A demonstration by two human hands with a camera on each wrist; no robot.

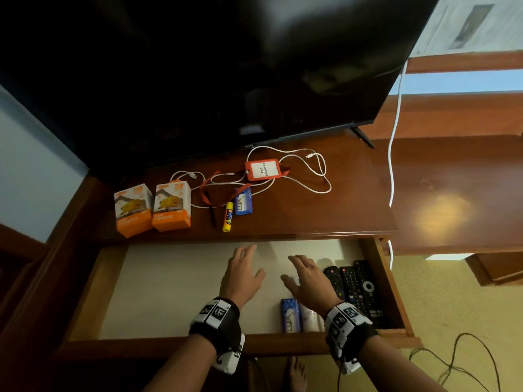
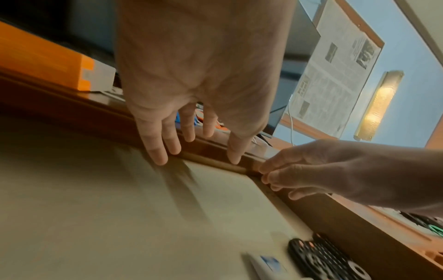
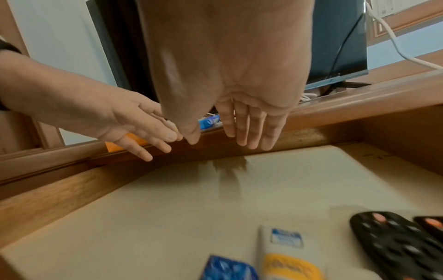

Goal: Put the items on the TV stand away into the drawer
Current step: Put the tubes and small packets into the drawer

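Below the TV stand [image 1: 297,216], a wide drawer [image 1: 93,292] is pulled fully out, pale liner showing. Both hands hover palm-down over its middle, holding nothing: left hand [image 1: 243,275] w/ fingers straight and a bit spread, fingertips near the stand's front edge; right hand [image 1: 307,278] just beside it, fingers loosely extended. Neither touches the liner as far as the wrist views show.

Drawer's left half is bare liner. At its right end sit three black remotes [image 1: 355,290], side by side against the right wall. Near the drawer's front rail lie a blue soap pack [image 1: 289,315] and a white tube [image 1: 310,316], partly covered by the right wrist band.

On the stand, back from its front edge: two orange-and-white boxes [image 1: 152,207] at the left, touching; then a black pen [image 1: 212,212], a yellow glue stick [image 1: 228,217], a 2nd blue soap bar [image 1: 242,204], an orange ID badge holder [image 1: 262,170] w/ lanyard, and looping white cables [image 1: 308,176] tangled round the badge. The glue stick's end is nearest the edge.

TV [image 1: 198,66] overhangs the stand's rear, dark. Badge text is small, reads approx. "PAS PELAWAT". Wrist views are blurred at the bottom; remotes and packs smeared there.
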